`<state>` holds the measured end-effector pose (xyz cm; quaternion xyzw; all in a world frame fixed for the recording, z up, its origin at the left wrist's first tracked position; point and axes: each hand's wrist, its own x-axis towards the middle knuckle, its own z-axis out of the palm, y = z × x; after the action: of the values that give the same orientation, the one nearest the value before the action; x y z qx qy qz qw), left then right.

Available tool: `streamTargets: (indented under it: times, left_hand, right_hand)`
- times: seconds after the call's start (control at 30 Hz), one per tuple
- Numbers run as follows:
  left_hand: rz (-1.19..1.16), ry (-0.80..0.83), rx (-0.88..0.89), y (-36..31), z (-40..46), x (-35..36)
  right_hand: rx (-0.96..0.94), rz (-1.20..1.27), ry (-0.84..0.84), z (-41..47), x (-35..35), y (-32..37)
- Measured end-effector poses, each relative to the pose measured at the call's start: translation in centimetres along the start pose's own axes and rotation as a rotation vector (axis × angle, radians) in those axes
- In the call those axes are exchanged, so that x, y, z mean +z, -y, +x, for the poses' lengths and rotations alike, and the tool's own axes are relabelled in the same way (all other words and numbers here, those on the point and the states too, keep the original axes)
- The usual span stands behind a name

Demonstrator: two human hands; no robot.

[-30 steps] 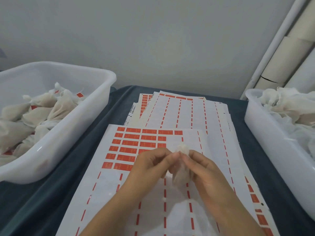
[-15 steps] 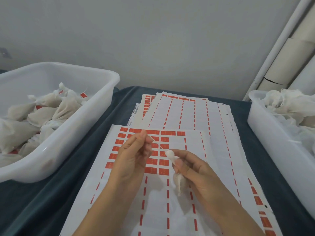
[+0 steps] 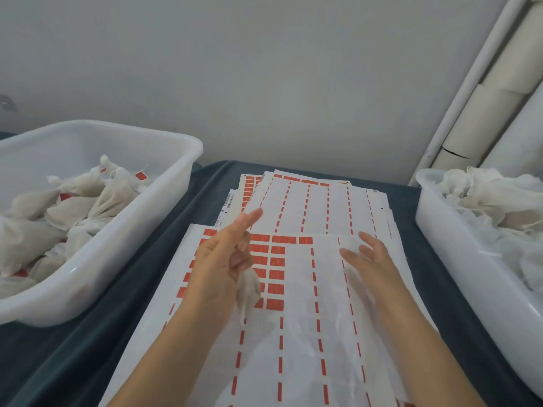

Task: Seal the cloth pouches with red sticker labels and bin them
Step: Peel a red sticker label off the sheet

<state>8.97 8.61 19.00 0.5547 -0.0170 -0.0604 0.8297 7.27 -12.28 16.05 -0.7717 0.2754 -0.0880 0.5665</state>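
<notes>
My left hand (image 3: pixel 224 259) pinches the neck of a small white cloth pouch (image 3: pixel 248 290), which hangs below the fingers over the sticker sheet (image 3: pixel 296 327); its index finger points forward. Several red sticker labels (image 3: pixel 274 259) remain on the sheet's upper left part. My right hand (image 3: pixel 367 258) hovers above the sheet to the right, fingers spread, holding nothing. A white bin (image 3: pixel 123 245) on the left holds several sealed pouches (image 3: pixel 85 198) with red labels. Another white bin (image 3: pixel 458 259) on the right holds several loose cloth pouches (image 3: pixel 487 198).
More sticker sheets (image 3: pixel 317 201) lie stacked behind the front one on a dark blue cloth-covered table (image 3: pixel 141 295). A grey wall stands close behind. White pipes and cardboard tubes (image 3: pixel 484 107) lean in the right corner.
The pouch has passed from my right hand to my left hand, which now holds it. My right hand has let go, opened and moved right.
</notes>
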Motion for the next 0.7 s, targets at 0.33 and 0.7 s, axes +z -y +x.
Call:
streamTargets:
  times: [0.33,0.7]
  left_hand:
    - [1.108,0.084,0.254,5.2,6.4,4.0]
    - [1.068,0.121,0.595,6.1,6.8,3.9]
  right_hand:
    - [0.126,0.118,0.155,1.8,1.8,1.2]
    - [-0.006,0.27,0.223,1.3,1.8,1.2]
